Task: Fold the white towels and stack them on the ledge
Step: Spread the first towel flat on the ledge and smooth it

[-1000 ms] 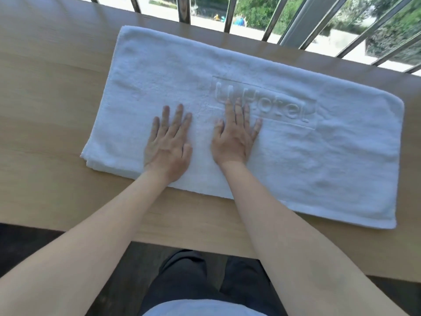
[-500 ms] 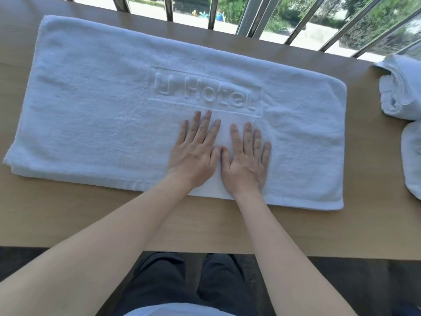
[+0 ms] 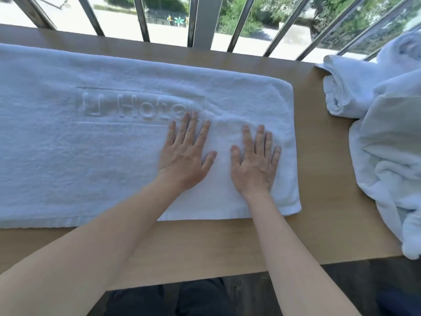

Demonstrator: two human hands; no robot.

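A white towel (image 3: 91, 156) embossed "U Hotel" lies folded lengthwise and flat on the wooden ledge (image 3: 323, 201). Its left end runs out of view. Both my hands rest palm down on its right part, fingers spread. My left hand (image 3: 185, 156) sits just right of the lettering, its fingertips over the last letter. My right hand (image 3: 255, 165) lies near the towel's right edge. Neither hand grips the cloth. At the far right, a heap of other white towels (image 3: 387, 137) sits on the ledge, one of them rolled (image 3: 344, 92).
Slanted metal railing bars (image 3: 205, 21) and glass stand along the ledge's far edge, with a street and trees outside. The ledge's near edge crosses the lower view, with dark floor and my dark trousers (image 3: 182, 297) below it.
Both hands have slid to the right across the towel, from its middle to its right end. The view has shifted right too, bringing the towel heap into sight.
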